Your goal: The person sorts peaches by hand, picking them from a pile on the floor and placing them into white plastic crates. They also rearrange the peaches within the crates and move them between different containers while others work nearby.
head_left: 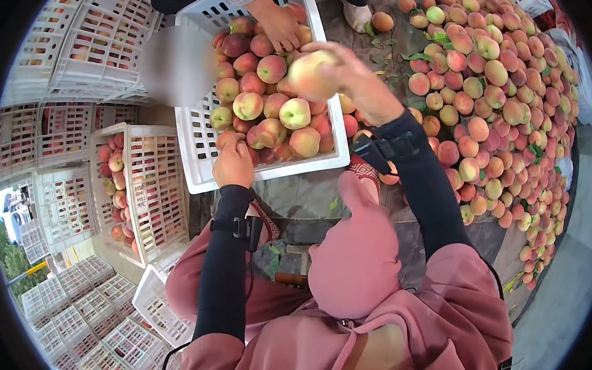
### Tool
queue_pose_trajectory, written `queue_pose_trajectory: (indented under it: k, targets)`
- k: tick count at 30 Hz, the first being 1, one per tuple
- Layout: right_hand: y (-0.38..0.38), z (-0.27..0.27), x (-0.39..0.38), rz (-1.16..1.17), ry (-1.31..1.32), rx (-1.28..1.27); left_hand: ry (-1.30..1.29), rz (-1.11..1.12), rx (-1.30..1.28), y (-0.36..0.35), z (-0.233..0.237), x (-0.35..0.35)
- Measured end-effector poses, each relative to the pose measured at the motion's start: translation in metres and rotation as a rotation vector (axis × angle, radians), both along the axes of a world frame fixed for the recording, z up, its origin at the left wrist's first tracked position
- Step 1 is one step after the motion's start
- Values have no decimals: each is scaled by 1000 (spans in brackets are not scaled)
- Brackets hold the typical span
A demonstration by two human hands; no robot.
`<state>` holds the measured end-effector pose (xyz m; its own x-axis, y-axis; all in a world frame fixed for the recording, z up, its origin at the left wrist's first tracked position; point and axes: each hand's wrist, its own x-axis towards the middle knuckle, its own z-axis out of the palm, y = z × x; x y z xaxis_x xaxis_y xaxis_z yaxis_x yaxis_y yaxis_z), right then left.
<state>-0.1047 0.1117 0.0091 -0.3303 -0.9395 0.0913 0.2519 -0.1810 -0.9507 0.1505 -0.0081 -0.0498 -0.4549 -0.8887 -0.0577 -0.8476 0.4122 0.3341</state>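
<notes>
A white plastic crate (269, 181) holds many red and yellow peaches (272, 68). Above its right side, my right hand (358, 84) grips a pale yellow peach (312, 75), slightly blurred by motion. My left hand (234, 165) is at the near left of the crate, fingers curled against a peach (226, 138) there; the fingers partly hide it. Another person's hand (277, 24) reaches among the peaches at the crate's far end, apart from mine.
To the right lies a large heap of peaches (481, 94) with some green leaves. A filled crate (155, 184) stands at the left, with stacked crates (106, 34) behind it. More crates (105, 309) are at the lower left. One loose peach (382, 22) rests on the floor sheet.
</notes>
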Motion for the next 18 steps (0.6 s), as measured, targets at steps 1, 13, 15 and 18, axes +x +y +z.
queue_pose_trajectory:
  k: [1, 13, 15, 18]
  targets:
    - [-6, -3, 8, 44, 81, -15, -3, -10, 1, 0, -1, 1]
    - [233, -122, -43, -950, 843, 690, 182, -212, 25, -18, -24, 15]
    - [255, -127, -52, -1029, 811, 796, 55, -205, 87, -13, -13, 12]
    - [252, -139, -68, -1018, 955, 848, -22, -208, 165, -26, -16, 17]
